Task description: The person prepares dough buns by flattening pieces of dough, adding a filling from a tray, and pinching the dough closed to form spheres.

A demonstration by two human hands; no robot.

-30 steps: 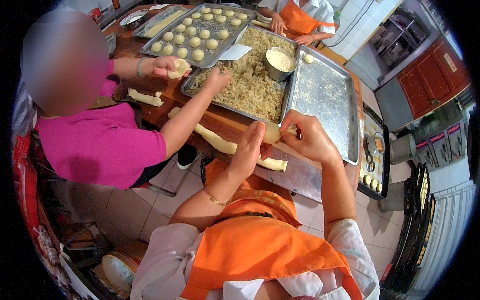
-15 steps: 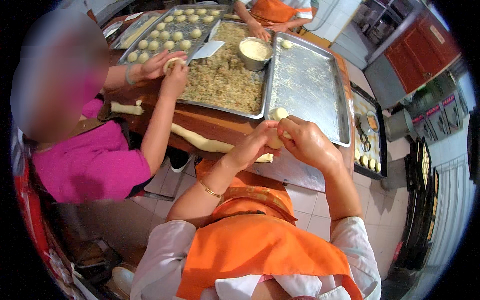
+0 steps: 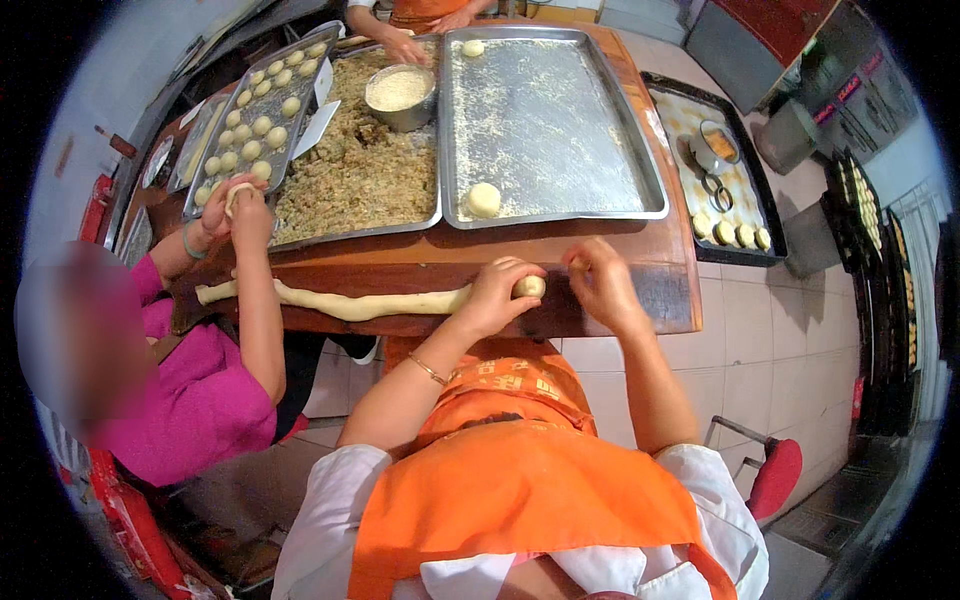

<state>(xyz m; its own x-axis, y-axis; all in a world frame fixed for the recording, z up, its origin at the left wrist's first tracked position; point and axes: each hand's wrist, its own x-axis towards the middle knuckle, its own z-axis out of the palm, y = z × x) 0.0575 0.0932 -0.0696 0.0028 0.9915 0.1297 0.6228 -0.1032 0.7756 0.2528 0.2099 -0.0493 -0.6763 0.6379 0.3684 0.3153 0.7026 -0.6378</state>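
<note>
My left hand [image 3: 497, 297] is closed at the right end of a long dough rope [image 3: 365, 306] on the table. Its thumb and fingers curve round a pale dough ball [image 3: 529, 287]. A short gap to the right, my right hand [image 3: 603, 283] is held above the table edge, fingers curled together; what they hold, if anything, is hidden. Just beyond my hands lies a metal tray [image 3: 560, 120] dusted with pale crumbs. One dough ball [image 3: 484, 200] sits in its near left corner and another [image 3: 473, 48] at its far left.
A tray of chopped filling [image 3: 350, 180] holds a metal bowl [image 3: 400, 112] of pale crumbs. At left, a co-worker's hands [image 3: 236, 208] shape dough beside a tray of dough balls [image 3: 228, 160]. Another person's hand [image 3: 405, 46] is across the table. A black baking tray [image 3: 735, 252] stands to the right.
My hands, together on a dough ball before, are now apart, the left at the rope and the right farther right. The view has shifted, showing more of the table's right side.
</note>
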